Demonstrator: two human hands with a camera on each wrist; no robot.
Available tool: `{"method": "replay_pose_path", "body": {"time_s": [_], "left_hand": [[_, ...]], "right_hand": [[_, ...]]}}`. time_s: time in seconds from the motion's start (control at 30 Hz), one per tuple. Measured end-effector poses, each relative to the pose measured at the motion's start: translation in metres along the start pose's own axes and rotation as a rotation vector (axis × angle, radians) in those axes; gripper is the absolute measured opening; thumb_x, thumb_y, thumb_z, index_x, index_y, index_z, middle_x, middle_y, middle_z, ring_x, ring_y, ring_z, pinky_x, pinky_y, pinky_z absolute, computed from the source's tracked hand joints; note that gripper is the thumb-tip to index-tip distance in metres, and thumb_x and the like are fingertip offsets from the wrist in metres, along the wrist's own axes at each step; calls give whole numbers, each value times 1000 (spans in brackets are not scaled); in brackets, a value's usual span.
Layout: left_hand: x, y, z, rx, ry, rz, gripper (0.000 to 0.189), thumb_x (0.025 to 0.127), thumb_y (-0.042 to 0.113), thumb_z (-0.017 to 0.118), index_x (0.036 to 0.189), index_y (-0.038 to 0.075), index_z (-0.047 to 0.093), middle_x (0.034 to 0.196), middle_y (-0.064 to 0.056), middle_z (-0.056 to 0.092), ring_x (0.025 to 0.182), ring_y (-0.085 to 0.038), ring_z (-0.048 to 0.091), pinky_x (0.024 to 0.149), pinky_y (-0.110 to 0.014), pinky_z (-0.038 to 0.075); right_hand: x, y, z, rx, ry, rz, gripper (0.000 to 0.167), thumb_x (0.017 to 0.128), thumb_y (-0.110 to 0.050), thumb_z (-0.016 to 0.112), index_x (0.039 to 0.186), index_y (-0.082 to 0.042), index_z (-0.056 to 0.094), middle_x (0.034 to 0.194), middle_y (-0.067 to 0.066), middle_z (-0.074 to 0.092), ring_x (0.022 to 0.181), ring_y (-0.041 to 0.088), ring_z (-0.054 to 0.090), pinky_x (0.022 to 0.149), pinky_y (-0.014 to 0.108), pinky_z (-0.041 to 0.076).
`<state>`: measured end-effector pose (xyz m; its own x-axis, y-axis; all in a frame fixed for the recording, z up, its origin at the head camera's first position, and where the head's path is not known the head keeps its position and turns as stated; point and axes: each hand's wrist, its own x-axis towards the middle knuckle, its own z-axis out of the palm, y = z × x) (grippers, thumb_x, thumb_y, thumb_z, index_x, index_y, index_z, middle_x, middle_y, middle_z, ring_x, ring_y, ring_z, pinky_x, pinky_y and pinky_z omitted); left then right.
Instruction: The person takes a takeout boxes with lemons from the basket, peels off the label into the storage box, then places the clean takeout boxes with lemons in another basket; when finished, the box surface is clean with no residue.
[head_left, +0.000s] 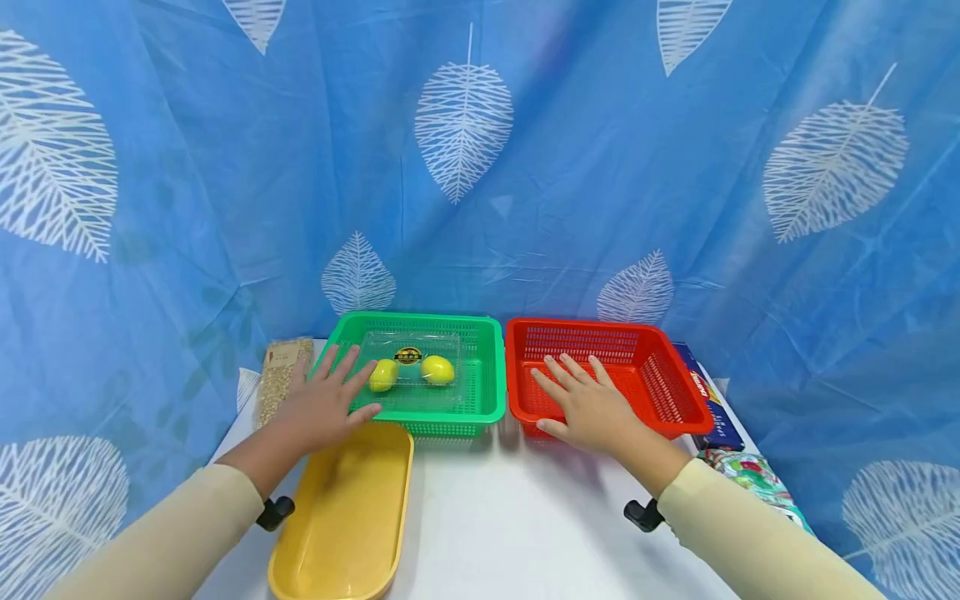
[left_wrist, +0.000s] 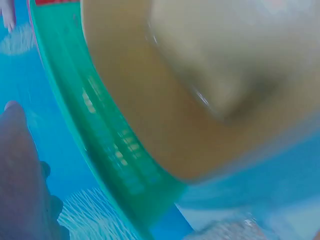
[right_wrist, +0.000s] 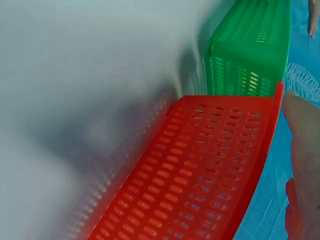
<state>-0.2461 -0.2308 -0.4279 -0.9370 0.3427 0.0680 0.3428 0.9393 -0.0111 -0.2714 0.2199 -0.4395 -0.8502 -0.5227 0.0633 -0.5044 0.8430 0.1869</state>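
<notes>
In the head view my left hand (head_left: 322,408) is spread palm down over the near left corner of a green basket (head_left: 491,367) and the far end of a yellow tray (head_left: 345,517). Inside the green basket lie a clear plastic box (head_left: 412,342) with a dark label and two yellow lemon-like fruits (head_left: 437,370). My right hand (head_left: 588,408), fingers straight and apart, hovers over the near left part of a red basket (head_left: 645,367). Neither hand holds anything. The right wrist view shows the red basket's slotted side (right_wrist: 200,165) beside that hand.
A bag of pale grains (head_left: 281,371) stands left of the green basket. To the right of the red one are a dark blue box (head_left: 716,408) and a colourful plastic packet (head_left: 750,475). A blue leaf-patterned curtain (head_left: 555,208) hangs behind the white table (head_left: 480,525).
</notes>
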Motion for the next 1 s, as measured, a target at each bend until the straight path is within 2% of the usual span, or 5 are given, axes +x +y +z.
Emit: {"method": "replay_pose_path", "body": {"time_s": [0.2,0.33,0.6,0.8,1.0], "left_hand": [[0,-18,4,-92,-46,-97,81,105,66,42,169,20,22,175,-20,8,159,-52,1,119,-79,-4],[1,-29,8,-159,-50,-142,81,106,66,39,168,16,23,174,-23,9,157,-56,4,118,-81,2],[2,-48,23,-344,-51,-222,84,107,62,41,168,8,18,173,-29,5,154,-61,5,117,-81,10],[5,-55,38,-404,-64,-217,85,108,59,44,167,4,18,172,-30,5,154,-60,11,118,-79,17],[7,-58,42,-496,-70,-200,87,108,57,47,167,2,15,172,-30,1,154,-59,9,117,-80,18]], "right_hand": [[7,-10,-3,47,7,8,85,97,-69,54,167,-30,26,175,8,22,161,36,20,128,66,4],[14,-18,-2,79,23,6,84,98,-69,53,167,-29,27,174,8,23,161,35,21,128,65,5],[32,-45,-5,234,88,17,80,99,-63,59,165,-24,35,171,10,31,160,34,25,128,61,20],[49,-65,-5,277,111,-2,77,100,-62,56,164,-22,38,169,10,36,159,34,29,128,57,24],[66,-81,-11,310,119,17,76,101,-64,54,163,-24,39,169,7,35,158,30,31,128,52,26]]}}
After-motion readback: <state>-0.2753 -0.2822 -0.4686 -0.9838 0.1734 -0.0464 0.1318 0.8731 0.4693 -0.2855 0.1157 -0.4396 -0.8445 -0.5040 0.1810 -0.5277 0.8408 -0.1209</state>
